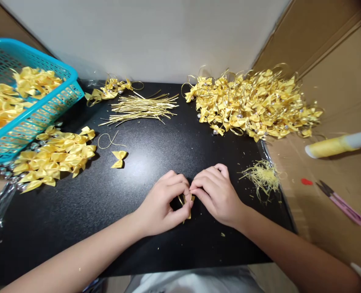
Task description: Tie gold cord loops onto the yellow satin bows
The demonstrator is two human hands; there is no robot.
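Close together above the black table (113, 236), both my hands work on one small yellow ribbon bow (189, 213), mostly hidden by the fingers. My left hand (168, 201) pinches it between thumb and fingers, and a bit of gold cord shows beside it. My right hand (217, 193) has thumb and index finger pressed together at its top; what lies between those fingertips is too small to make out. A single yellow bow (118, 158) lies to the left, with a loose loop of thin cord (110, 141) just behind it.
Gold strips (144, 108) lie at the back. Finished-looking bows with loops and bells (250, 103) are heaped back right. Left are a teal basket (72, 81), a bow pile (58, 152) and silver bells (7, 173). Right are thread scraps (264, 177), pink snips (345, 207) and a roll (336, 146).
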